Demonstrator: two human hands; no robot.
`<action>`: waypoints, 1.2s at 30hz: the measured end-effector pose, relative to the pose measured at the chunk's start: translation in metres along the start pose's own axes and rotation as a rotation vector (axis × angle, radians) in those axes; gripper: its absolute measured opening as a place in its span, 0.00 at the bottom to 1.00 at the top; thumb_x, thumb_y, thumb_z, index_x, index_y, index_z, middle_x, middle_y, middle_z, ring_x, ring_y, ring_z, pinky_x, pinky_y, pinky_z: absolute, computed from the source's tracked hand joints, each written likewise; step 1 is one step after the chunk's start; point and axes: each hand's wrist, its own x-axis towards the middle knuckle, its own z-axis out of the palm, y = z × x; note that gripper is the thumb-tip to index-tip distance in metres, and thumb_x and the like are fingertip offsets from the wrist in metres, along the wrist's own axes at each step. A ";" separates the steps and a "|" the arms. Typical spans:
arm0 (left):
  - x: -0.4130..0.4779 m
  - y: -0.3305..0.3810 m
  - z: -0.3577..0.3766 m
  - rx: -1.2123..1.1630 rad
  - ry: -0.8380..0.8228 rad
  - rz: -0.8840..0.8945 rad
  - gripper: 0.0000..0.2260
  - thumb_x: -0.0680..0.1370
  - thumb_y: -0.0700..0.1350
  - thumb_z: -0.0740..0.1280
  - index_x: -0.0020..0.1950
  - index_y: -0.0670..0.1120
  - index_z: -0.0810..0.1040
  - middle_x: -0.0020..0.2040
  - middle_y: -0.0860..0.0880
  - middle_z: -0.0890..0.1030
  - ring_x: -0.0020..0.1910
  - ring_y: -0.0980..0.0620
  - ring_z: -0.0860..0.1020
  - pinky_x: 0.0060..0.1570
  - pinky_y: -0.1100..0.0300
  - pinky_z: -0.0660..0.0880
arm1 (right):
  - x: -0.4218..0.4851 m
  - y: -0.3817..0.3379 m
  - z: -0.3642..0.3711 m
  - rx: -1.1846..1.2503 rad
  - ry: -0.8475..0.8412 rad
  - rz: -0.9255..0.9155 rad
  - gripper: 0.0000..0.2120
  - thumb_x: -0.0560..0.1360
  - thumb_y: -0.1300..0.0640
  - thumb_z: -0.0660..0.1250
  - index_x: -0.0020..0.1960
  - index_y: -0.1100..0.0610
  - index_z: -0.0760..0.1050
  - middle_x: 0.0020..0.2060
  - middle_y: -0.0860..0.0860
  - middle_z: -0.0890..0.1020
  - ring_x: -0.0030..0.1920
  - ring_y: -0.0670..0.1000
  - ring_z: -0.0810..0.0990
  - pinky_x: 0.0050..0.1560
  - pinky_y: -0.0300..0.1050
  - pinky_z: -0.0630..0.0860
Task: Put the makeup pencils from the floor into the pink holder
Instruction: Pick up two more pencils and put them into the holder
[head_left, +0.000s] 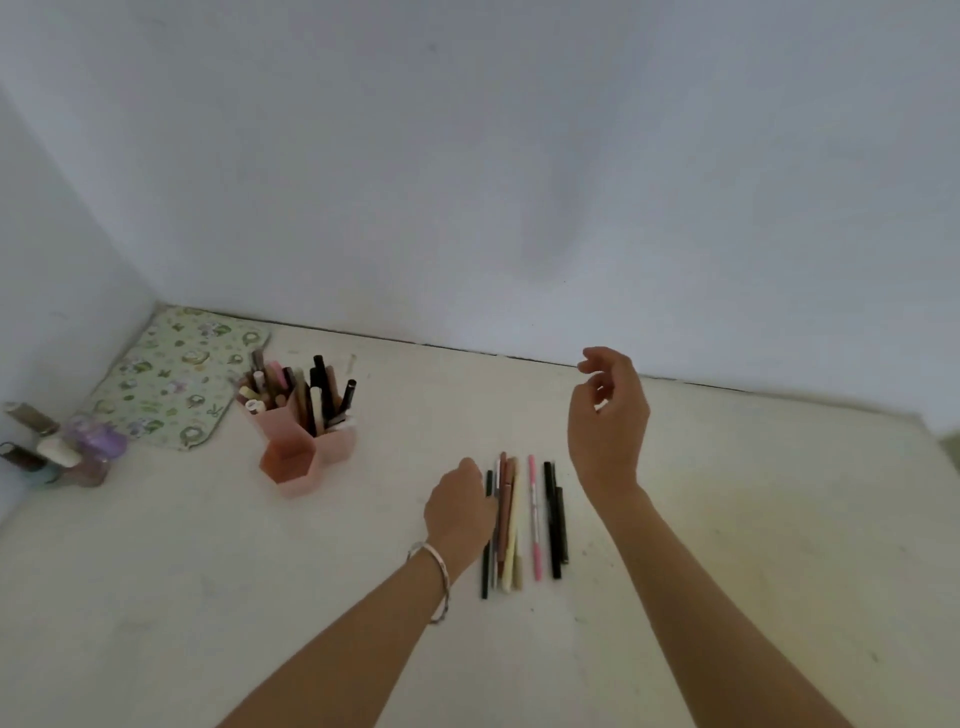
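Several makeup pencils (524, 519) lie side by side on the pale floor, in black, brown, cream and pink. My left hand (460, 506), with a silver bangle on the wrist, rests down on the left edge of that row, fingers curled over the pencils; whether it grips one is hidden. My right hand (608, 415) hovers above and to the right of the row, fingers loosely curled and apart, holding nothing. The pink holder (306, 447) stands to the left, made of hexagonal cups. Its back cups are full of pencils and its front cup looks empty.
A green patterned mat (176, 384) lies in the left corner against the wall. Small bottles (67, 452) cluster at the far left. The white wall (519, 208) meets the floor just behind the holder and my right hand.
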 end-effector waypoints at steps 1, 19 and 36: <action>0.000 0.001 0.003 0.026 0.001 0.005 0.09 0.78 0.43 0.64 0.58 0.45 0.72 0.51 0.47 0.80 0.48 0.48 0.79 0.46 0.55 0.78 | -0.002 0.006 -0.004 -0.008 0.003 0.020 0.21 0.71 0.72 0.59 0.54 0.50 0.75 0.46 0.47 0.80 0.40 0.43 0.75 0.41 0.28 0.70; 0.016 0.051 -0.090 -0.063 0.215 0.221 0.19 0.71 0.43 0.69 0.62 0.47 0.72 0.47 0.48 0.78 0.44 0.49 0.77 0.41 0.60 0.70 | -0.042 0.089 -0.007 -0.359 -0.423 0.490 0.14 0.78 0.65 0.60 0.62 0.59 0.72 0.36 0.47 0.76 0.35 0.46 0.76 0.35 0.38 0.72; -0.010 0.004 -0.217 -0.441 0.902 0.399 0.18 0.76 0.41 0.67 0.64 0.56 0.73 0.48 0.54 0.80 0.39 0.60 0.81 0.38 0.73 0.76 | -0.003 0.031 0.022 -0.117 -0.263 0.413 0.23 0.78 0.66 0.59 0.71 0.54 0.64 0.37 0.50 0.76 0.35 0.51 0.76 0.33 0.40 0.73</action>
